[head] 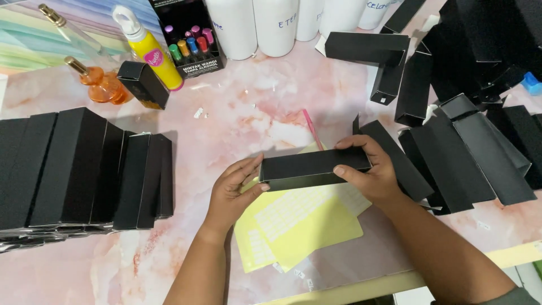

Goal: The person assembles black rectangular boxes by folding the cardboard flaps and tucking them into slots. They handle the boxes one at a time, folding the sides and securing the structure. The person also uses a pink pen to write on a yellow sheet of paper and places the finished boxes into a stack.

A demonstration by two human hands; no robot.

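I hold a long black cardboard box point(313, 168) level above the table, near its front middle. My left hand point(232, 189) grips its left end, thumb pressed against the end flap. Around its right end is my right hand point(370, 169), fingers over the top and thumb on the front face. Under the box lies a yellow sheet of small white stickers point(299, 226). A pink pen point(312, 129) pokes out just behind the box.
A row of closed black boxes point(84, 166) stands at the left. Loose folded black boxes point(468, 152) pile up at the right and far right. At the back stand white bottles point(276, 25), a yellow bottle point(149, 48), an orange perfume bottle point(101, 85) and a black display carton point(189, 34).
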